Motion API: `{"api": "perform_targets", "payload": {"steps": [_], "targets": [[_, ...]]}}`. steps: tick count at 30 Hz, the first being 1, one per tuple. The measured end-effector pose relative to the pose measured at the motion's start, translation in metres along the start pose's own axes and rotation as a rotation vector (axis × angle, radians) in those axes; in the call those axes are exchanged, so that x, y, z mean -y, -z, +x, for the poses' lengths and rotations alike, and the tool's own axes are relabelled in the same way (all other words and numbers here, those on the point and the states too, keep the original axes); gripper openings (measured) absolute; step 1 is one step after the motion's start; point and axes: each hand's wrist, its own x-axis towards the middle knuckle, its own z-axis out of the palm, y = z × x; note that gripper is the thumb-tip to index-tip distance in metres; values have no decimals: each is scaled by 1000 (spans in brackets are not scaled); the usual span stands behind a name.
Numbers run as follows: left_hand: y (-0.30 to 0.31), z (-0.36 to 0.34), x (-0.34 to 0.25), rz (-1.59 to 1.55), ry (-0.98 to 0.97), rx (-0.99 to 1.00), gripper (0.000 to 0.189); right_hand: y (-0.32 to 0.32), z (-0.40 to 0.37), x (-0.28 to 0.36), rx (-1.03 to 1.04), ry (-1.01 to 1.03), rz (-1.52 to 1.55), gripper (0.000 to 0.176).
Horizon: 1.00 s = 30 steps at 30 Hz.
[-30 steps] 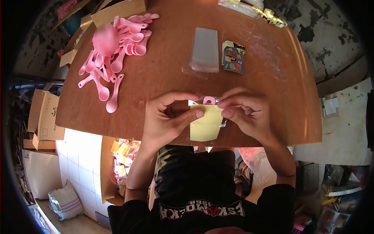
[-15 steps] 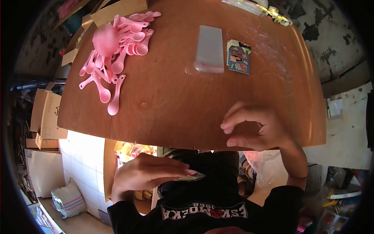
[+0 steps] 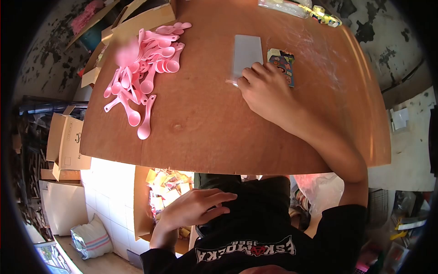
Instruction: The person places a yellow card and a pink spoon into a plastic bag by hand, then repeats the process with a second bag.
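My right hand (image 3: 267, 89) reaches over the table, its fingers curled down on the lower right part of a stack of clear plastic bags (image 3: 247, 50). What its fingertips hold, if anything, is hidden under the hand. Just right of it lies a stack of printed cards (image 3: 286, 59), partly covered by the fingers. My left hand (image 3: 198, 208) hangs in front of my body, below the table edge, with thumb and fingers apart and nothing between them. A pile of pink measuring spoons (image 3: 162, 52) lies at the upper left of the table.
The brown table (image 3: 196, 132) spans the middle. Below its front edge, an open carton (image 3: 142, 205) holds many small packets. Cardboard boxes (image 3: 70, 141) stand at the left, near a white sack (image 3: 91, 237). Thin clear plastic and a yellow roll (image 3: 325, 17) lie at the upper right.
My right hand has moved up and forward from the table's front edge onto the bags. The small packet has left my left hand, whose fingers have parted. The view has shifted slightly.
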Motion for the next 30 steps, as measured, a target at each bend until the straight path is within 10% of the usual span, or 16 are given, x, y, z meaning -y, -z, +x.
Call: {"api": "perform_targets", "payload": {"steps": [5, 9, 11, 19, 24, 30], "targets": [[30, 69, -37, 230, -148, -1137, 38, 52, -22, 28, -149, 106, 92, 17], [50, 77, -40, 487, -290, -983, 32, 96, -43, 52, -268, 145, 312, 19], [49, 80, -29, 133, -574, -663, 22, 117, -48, 45, -181, 107, 570, 18], [34, 88, -30, -619, -257, -824, 17, 35, -54, -48, -101, -286, 314, 24], [41, 87, -27, -676, -249, -878, 22, 24, -54, -66, 171, -386, 381, 22], [46, 90, -24, -736, -226, -855, 27, 19, -52, -84, 13, -430, 475, 15]]}}
